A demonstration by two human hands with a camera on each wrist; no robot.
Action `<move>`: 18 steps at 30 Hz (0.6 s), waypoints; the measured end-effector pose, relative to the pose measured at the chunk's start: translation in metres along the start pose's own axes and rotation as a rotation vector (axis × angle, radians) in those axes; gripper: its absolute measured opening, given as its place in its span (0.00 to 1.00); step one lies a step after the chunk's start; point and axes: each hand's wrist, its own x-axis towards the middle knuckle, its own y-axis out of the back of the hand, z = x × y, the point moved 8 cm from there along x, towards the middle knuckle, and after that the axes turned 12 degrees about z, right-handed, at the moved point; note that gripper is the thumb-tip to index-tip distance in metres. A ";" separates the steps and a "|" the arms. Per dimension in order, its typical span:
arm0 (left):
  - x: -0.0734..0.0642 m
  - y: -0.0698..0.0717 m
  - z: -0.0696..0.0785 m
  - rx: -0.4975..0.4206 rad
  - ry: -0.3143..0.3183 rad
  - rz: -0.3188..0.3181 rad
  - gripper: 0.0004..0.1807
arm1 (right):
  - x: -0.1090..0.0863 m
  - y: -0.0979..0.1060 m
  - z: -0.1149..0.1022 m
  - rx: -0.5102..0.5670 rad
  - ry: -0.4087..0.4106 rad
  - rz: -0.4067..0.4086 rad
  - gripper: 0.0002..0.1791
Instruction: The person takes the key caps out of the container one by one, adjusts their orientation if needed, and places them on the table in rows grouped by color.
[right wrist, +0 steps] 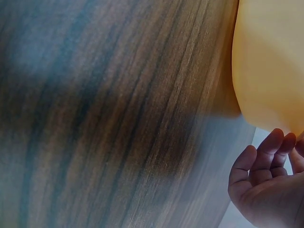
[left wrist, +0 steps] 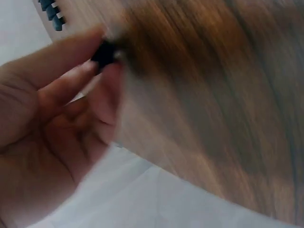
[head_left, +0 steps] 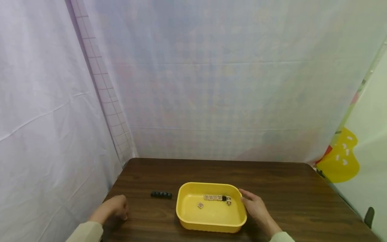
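Note:
My left hand (left wrist: 71,109) pinches a small black block-like piece (left wrist: 104,54) between thumb and fingertips; its exact kind is blurred. In the head view that hand (head_left: 117,206) is over the table's left side, and the piece is hidden there. A row of several black pieces (head_left: 161,195) lies between this hand and a yellow plastic tub (head_left: 211,228). My right hand (head_left: 255,208) holds the tub's right rim near its far corner, bent fingers (right wrist: 266,152) at the outer wall. Inside the tub lie several small pale tiles with dark marks (head_left: 213,197) and a black piece (head_left: 224,198).
Everything stands on a dark wood-grain table (head_left: 272,181) with rounded far corners. White curtains (head_left: 211,101) hang behind it and along its left side. A yellow patterned shape (head_left: 338,161) shows on the cloth at the right.

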 end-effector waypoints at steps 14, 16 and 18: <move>0.047 0.005 0.008 -0.234 -0.009 0.306 0.10 | 0.000 0.000 0.002 0.007 -0.015 -0.005 0.24; 0.050 0.002 0.006 -0.256 0.020 0.312 0.10 | 0.000 0.000 0.002 0.003 -0.014 -0.003 0.24; 0.052 -0.001 0.004 -0.288 0.043 0.309 0.09 | 0.000 0.000 0.002 -0.003 -0.013 0.000 0.24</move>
